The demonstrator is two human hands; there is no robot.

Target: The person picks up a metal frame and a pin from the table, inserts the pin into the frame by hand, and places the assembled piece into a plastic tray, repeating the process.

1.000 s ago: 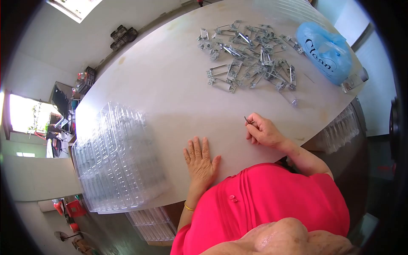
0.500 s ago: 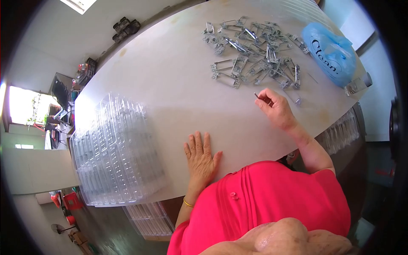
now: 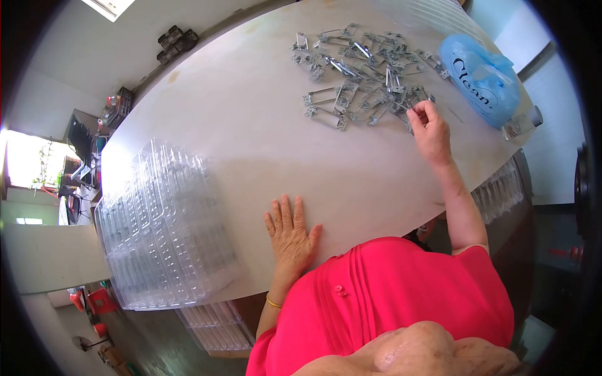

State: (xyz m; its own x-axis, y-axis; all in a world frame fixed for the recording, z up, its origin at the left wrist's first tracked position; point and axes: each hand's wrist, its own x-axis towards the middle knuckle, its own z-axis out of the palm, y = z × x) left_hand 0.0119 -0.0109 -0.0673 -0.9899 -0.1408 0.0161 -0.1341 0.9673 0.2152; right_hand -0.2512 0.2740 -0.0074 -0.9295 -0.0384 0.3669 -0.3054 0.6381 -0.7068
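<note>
My left hand (image 3: 290, 241) lies flat on the pale tabletop (image 3: 263, 144) with its fingers spread and nothing under them that shows. My right hand (image 3: 433, 135) reaches to the near right edge of a heap of small metal brackets (image 3: 357, 75). Its thumb and fingers are pinched together beside the outermost pieces. What sits between the fingertips is too small to make out. The brackets are grey, with thin bars and flat end plates, and they overlap in a loose tangle. A thin metal pin (image 3: 456, 115) lies to the right of my right hand.
A blue plastic bag (image 3: 481, 80) marked "Clean." rests at the table's right side, with a clear container (image 3: 522, 124) beside it. Stacked clear plastic trays (image 3: 166, 232) stand at the left table edge. More clear trays (image 3: 498, 191) sit below the right edge.
My right hand has moved away from me, up to the heap's near right edge. The small dark rod seen in its fingers before is no longer distinct. My left hand stays flat.
</note>
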